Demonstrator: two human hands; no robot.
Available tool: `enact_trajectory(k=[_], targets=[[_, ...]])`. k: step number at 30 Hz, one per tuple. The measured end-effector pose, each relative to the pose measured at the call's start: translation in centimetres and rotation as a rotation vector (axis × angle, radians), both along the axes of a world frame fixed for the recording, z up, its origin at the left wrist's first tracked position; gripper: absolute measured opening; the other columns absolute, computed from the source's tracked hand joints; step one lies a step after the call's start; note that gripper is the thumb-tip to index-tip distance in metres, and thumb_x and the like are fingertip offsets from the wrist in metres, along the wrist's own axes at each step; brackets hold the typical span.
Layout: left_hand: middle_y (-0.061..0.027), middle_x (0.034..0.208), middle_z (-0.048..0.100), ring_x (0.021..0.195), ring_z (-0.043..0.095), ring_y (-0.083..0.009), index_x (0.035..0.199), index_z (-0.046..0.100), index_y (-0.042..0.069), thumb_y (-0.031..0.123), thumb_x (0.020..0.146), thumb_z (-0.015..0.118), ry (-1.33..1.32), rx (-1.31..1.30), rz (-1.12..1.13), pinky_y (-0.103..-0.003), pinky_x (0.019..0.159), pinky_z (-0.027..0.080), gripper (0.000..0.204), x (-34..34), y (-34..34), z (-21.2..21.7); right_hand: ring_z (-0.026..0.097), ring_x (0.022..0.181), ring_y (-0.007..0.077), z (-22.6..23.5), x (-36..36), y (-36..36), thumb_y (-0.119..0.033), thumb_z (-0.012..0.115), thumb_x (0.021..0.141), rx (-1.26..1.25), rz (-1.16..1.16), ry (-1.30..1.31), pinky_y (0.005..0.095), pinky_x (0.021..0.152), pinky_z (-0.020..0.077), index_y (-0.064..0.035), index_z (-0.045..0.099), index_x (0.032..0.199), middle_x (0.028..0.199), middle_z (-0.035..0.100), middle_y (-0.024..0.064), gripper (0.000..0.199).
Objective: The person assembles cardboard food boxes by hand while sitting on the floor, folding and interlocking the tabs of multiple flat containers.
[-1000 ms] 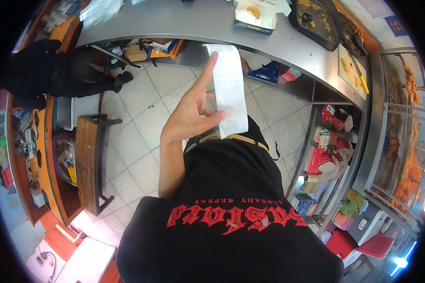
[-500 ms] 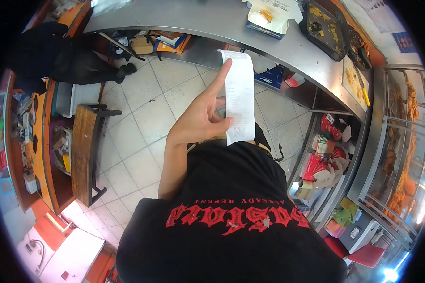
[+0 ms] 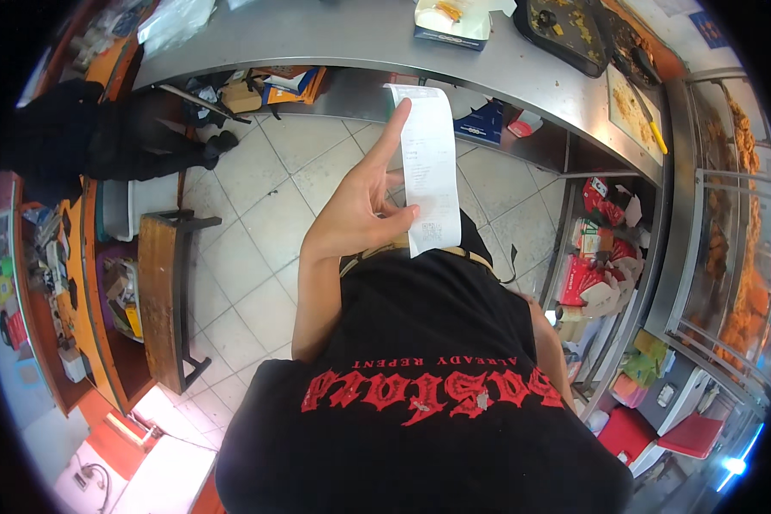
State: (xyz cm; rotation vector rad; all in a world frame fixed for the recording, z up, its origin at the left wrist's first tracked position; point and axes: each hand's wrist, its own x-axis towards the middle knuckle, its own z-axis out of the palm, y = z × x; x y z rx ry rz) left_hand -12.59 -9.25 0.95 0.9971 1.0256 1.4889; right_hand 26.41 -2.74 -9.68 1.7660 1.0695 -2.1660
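Note:
My left hand [image 3: 360, 206] is raised in front of my chest and pinches a long white paper receipt [image 3: 428, 167] between thumb and fingers, the index finger stretched up along its left edge. The strip hangs upright over my black shirt with red lettering. My right hand is hidden; only part of my right forearm [image 3: 550, 343] shows beside my body at the right.
A curved steel counter [image 3: 334, 34] runs across the top with an open white food box [image 3: 452, 19] and dark trays [image 3: 574, 30]. A person in black [image 3: 94, 137] crouches at upper left. A wooden bench [image 3: 158, 295] stands left. Red packaging [image 3: 595, 274] fills shelves at right.
The view has shifted slightly, so my left hand and the receipt now sit a little further right and up in the picture. The grip on the receipt is unchanged.

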Motion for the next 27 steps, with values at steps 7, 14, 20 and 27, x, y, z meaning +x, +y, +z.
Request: enact_trajectory(k=[7, 14, 20, 27], targets=[[-0.0129, 0.167, 0.006, 0.138, 0.041, -0.0277, 0.161, 0.002, 0.015, -0.016, 0.078, 0.057, 0.033, 0.0, -0.066, -0.024, 0.079, 0.057, 0.105, 1.8, 1.1, -0.3, 0.07, 0.085, 0.0216, 0.5, -0.4, 3.8, -0.003, 0.041, 0.094, 0.254, -0.241, 0.129, 0.0306, 0.073, 0.0562, -0.008, 0.054, 0.135, 0.105, 0.069, 0.0145, 0.044], [-0.013, 0.167, 0.005, 0.138, 0.041, -0.0281, 0.161, 0.003, 0.015, -0.017, 0.078, 0.057, 0.04, -0.045, -0.111, -0.022, 0.077, 0.055, 0.104, 5.5, 2.8, 0.1, 0.067, 0.1, 0.0322, -8.4, -1.7, 4.6, -0.005, 0.052, 0.092, 0.95, 0.351, 0.035, 0.0406, 0.089, 0.0522, -0.0051, 0.06, 0.126, 0.11, 0.068, 0.0199, 0.035], [-0.0137, 0.168, 0.003, 0.137, 0.044, -0.0281, 0.161, 0.004, 0.011, -0.014, 0.077, 0.059, 0.137, -0.111, -0.046, -0.02, 0.072, 0.052, 0.103, 10.3, 3.2, -2.0, 0.063, 0.112, 0.0371, -9.0, 3.0, 2.3, -0.007, 0.054, 0.092, 0.771, 0.321, 0.155, 0.0407, 0.097, 0.0498, -0.0065, 0.062, 0.126, 0.119, 0.066, 0.0219, 0.036], [-0.0138, 0.168, 0.004, 0.139, 0.041, -0.0281, 0.16, 0.011, 0.006, -0.013, 0.076, 0.063, 0.185, -0.032, -0.104, -0.017, 0.07, 0.052, 0.101, 20.9, 6.7, -1.6, 0.064, 0.111, 0.028, -12.5, 20.3, 1.8, -0.012, 0.052, 0.095, 0.698, 0.079, -0.031, 0.0365, 0.096, 0.0498, -0.0051, 0.059, 0.132, 0.125, 0.065, 0.0156, 0.038]])
